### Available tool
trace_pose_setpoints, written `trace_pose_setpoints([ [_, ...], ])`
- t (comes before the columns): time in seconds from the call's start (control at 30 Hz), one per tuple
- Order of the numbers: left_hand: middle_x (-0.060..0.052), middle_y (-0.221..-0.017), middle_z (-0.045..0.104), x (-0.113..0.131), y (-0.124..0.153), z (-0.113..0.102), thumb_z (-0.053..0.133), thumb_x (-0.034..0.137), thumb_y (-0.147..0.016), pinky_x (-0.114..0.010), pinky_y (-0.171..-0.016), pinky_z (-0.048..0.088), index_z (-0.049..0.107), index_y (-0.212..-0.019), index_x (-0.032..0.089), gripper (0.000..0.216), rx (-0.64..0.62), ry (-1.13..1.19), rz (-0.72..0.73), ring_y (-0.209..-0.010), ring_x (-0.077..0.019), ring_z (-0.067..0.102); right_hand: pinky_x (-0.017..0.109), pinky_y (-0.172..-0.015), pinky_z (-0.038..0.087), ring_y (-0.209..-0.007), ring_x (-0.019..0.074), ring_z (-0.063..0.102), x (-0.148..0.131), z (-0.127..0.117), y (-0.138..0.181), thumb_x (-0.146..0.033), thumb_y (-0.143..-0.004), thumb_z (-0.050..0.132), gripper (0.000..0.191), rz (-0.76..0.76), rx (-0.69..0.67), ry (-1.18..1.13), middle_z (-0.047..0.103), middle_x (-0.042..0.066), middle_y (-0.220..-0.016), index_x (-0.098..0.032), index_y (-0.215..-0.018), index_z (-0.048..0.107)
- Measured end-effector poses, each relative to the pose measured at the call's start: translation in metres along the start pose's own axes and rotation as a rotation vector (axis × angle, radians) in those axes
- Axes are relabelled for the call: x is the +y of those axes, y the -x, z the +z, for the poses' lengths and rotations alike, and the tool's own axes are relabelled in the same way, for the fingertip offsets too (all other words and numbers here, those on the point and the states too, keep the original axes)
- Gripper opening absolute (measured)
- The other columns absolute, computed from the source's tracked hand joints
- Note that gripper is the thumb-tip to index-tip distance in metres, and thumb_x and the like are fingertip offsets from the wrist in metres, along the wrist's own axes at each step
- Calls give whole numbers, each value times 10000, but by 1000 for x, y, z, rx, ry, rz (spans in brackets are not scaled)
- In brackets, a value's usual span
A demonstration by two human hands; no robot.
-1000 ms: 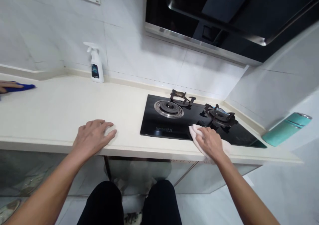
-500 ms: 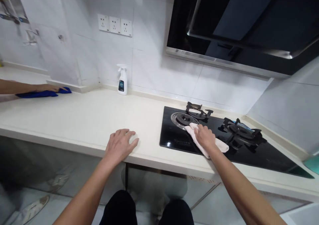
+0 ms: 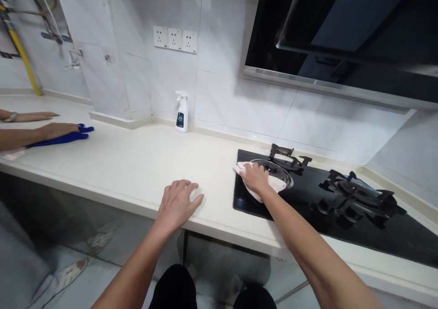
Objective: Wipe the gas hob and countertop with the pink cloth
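Note:
My right hand (image 3: 253,177) presses a white cloth (image 3: 257,190) flat onto the left part of the black glass hob (image 3: 308,218), over the left burner (image 3: 278,171). Its fingers lie on the cloth and hold it down. My left hand (image 3: 178,202) rests palm down, fingers spread, on the cream worktop (image 3: 137,163) near its front edge, left of the hob. It holds nothing.
A white spray bottle (image 3: 181,111) stands by the tiled wall. Another person's hands (image 3: 51,129) lie on the worktop at far left, one on a blue cloth (image 3: 65,138). The right burner grate (image 3: 359,195) stands on the hob. A dark extractor hood (image 3: 342,35) hangs above.
My right hand has slid the white cloth leftward across the hob, from beside the right burner to the left burner. The camera has turned left. My left hand has stayed put.

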State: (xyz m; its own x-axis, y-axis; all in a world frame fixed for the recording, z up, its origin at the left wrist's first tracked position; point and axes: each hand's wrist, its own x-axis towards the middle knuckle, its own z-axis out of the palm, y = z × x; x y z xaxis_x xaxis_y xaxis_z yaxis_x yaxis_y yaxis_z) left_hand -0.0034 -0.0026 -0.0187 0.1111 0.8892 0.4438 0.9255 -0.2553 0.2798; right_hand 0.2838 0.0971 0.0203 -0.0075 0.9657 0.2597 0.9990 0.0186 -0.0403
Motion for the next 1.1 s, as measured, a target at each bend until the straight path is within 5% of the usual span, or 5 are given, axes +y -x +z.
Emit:
trace_pose_setpoints([
  [0.13, -106, -1287, 693, 1, 1, -2, 569, 432, -960, -485, -1053, 421, 743, -1162, 282, 306, -2, 5, -3, -1262, -319, 565, 562, -979, 386, -1233, 399, 499, -21, 1, -2, -451, -1029, 417, 457, -5, -8, -30, 549, 191, -1380, -207, -1366, 606],
  [0.3, -101, -1333, 688, 0, 3, -1, 558, 430, -971, -477, -1077, 419, 734, -1197, 263, 331, 3, -15, -11, -1297, -313, 562, 472, -961, 374, -1134, 305, 510, -33, -7, 63, -430, -986, 540, 413, -250, 29, -133, 584, 111, -1267, -275, -1364, 602],
  [0.47, -101, -1369, 679, -2, 1, -1, 520, 433, -978, -477, -1089, 423, 726, -1225, 247, 371, -22, -50, -16, -1329, -313, 554, 403, -956, 391, -1068, 243, 519, 4, -13, 112, -434, -990, 586, 349, -558, 6, -310, 601, 72, -1214, -272, -1298, 615],
  [0.8, -95, -1380, 681, -2, -5, -5, 483, 477, -968, -499, -1110, 424, 733, -1234, 247, 432, -49, -79, -31, -1347, -324, 549, 480, -1065, 396, -1286, 333, 521, 127, -5, 50, -390, -1029, 464, 525, -20, 46, -143, 573, 180, -1428, -175, -1508, 471],
  [1.1, -115, -1361, 695, -9, -5, -1, 413, 524, -964, -520, -1077, 454, 743, -1241, 227, 523, -16, -75, 8, -1325, -342, 578, 473, -1003, 409, -1236, 367, 514, 154, -35, 65, -466, -912, 634, 602, -76, -271, 103, 564, 164, -1432, -239, -1457, 514],
])
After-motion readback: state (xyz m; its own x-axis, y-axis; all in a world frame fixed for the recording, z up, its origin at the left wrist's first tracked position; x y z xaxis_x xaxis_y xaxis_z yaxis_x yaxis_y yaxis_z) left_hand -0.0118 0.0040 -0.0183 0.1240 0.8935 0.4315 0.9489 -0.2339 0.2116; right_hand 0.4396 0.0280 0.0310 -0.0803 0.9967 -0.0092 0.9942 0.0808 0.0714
